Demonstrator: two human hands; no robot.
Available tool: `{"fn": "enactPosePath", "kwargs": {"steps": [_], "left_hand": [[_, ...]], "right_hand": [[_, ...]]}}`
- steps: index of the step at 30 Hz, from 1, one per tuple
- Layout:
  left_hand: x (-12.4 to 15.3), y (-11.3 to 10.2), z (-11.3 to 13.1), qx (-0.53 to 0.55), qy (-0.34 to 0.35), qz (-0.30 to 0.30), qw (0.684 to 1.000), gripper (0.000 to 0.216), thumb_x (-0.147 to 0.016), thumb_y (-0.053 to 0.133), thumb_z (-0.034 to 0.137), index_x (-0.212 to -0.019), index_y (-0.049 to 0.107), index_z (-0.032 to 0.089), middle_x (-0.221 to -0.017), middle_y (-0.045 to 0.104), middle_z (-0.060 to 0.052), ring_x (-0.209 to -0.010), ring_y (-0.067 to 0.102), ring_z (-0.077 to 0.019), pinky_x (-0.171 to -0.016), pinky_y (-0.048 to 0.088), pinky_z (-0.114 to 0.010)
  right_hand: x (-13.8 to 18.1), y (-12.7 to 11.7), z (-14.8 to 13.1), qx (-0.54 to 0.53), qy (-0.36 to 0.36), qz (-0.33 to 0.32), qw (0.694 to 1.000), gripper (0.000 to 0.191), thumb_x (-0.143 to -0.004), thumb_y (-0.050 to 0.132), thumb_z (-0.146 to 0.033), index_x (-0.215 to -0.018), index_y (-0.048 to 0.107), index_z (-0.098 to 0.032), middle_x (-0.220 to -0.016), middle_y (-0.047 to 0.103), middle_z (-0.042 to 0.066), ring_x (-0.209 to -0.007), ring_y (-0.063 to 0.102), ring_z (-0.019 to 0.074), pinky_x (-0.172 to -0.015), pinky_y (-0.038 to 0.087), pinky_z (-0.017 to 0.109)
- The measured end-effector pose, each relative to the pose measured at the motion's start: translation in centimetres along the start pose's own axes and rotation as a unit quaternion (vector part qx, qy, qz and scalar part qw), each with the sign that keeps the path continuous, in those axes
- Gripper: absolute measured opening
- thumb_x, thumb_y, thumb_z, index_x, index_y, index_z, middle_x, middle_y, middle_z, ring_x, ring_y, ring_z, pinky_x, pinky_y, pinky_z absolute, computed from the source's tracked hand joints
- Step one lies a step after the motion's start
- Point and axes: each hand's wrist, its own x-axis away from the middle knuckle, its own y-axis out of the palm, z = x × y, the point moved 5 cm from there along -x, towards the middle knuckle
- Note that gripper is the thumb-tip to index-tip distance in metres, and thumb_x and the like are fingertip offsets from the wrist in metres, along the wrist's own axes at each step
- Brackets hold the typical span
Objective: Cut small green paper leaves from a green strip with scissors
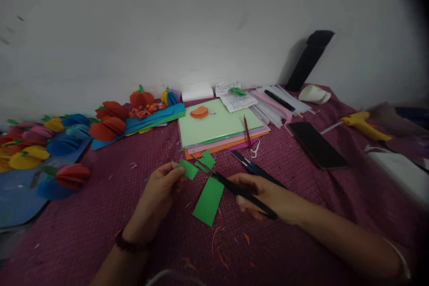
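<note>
My left hand (161, 192) pinches a small green paper piece (188, 169) between thumb and fingers, just above the maroon cloth. My right hand (268, 199) is closed round the handles of black scissors (234, 185), whose blades point up-left toward the small piece. A larger green paper rectangle (208, 200) lies on the cloth between my hands. Another green scrap (207, 160) lies just beyond the scissor tips. Orange paper slivers are scattered in front of me.
A stack of coloured paper sheets (217, 127) with an orange cut-out and a red pencil (247, 132) lies ahead. Paper pumpkins (40, 152) crowd the left. A black phone (317, 145), second scissors (251, 167), yellow glue gun (363, 125), glue sticks and a black tube are at the right.
</note>
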Motion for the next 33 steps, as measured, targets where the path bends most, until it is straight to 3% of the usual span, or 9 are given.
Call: {"fn": "enactPosePath", "kwargs": {"steps": [5, 16, 21, 26, 33], "left_hand": [[-0.1, -0.9, 0.7, 0.024, 0.028, 0.035, 0.999, 0.023, -0.060, 0.073, 0.026, -0.055, 0.053, 0.017, -0.044, 0.047, 0.008, -0.038, 0.036, -0.0051, -0.039, 0.023, -0.019], [0.2, -1.5, 1.8, 0.067, 0.092, 0.079, 0.990, 0.019, -0.059, 0.074, 0.026, -0.060, 0.058, 0.016, -0.051, 0.052, 0.006, -0.048, 0.042, -0.0060, -0.047, 0.031, -0.018], [0.5, -0.8, 1.3, 0.047, 0.074, 0.059, 0.994, 0.016, -0.064, 0.073, 0.024, -0.061, 0.059, 0.016, -0.050, 0.053, 0.006, -0.046, 0.041, -0.0055, -0.046, 0.030, -0.017], [0.8, 0.3, 0.7, 0.058, 0.059, 0.034, 0.996, 0.012, -0.068, 0.070, 0.021, -0.065, 0.060, 0.017, -0.061, 0.061, 0.004, -0.055, 0.050, -0.0070, -0.053, 0.037, -0.017], [0.5, 0.9, 0.3, 0.085, 0.076, 0.012, 0.993, 0.014, -0.067, 0.071, 0.019, -0.061, 0.059, 0.016, -0.059, 0.061, 0.005, -0.057, 0.051, -0.0072, -0.057, 0.039, -0.018]], "right_hand": [[0.1, 0.0, -0.2, 0.011, -0.068, -0.038, 0.997, 0.046, -0.079, 0.066, -0.042, -0.116, 0.052, -0.017, -0.074, 0.046, -0.004, -0.052, 0.038, 0.0044, -0.044, 0.032, 0.017], [0.6, 0.5, -2.2, 0.070, -0.113, -0.060, 0.989, 0.049, -0.082, 0.062, -0.045, -0.119, 0.048, -0.016, -0.088, 0.048, 0.001, -0.077, 0.044, 0.0126, -0.069, 0.037, 0.025], [0.2, 0.7, -1.6, 0.057, -0.081, -0.062, 0.993, 0.047, -0.082, 0.063, -0.042, -0.119, 0.049, -0.017, -0.086, 0.048, 0.000, -0.072, 0.043, 0.0116, -0.065, 0.036, 0.025], [-0.3, 0.8, -1.1, 0.045, -0.073, -0.059, 0.995, 0.043, -0.081, 0.065, -0.039, -0.116, 0.052, -0.018, -0.082, 0.050, -0.001, -0.067, 0.042, 0.0109, -0.061, 0.035, 0.024], [-0.5, 1.0, -1.7, 0.052, -0.062, -0.059, 0.995, 0.033, -0.081, 0.064, -0.028, -0.111, 0.053, -0.017, -0.081, 0.048, -0.002, -0.066, 0.042, 0.0096, -0.060, 0.035, 0.024]]}}
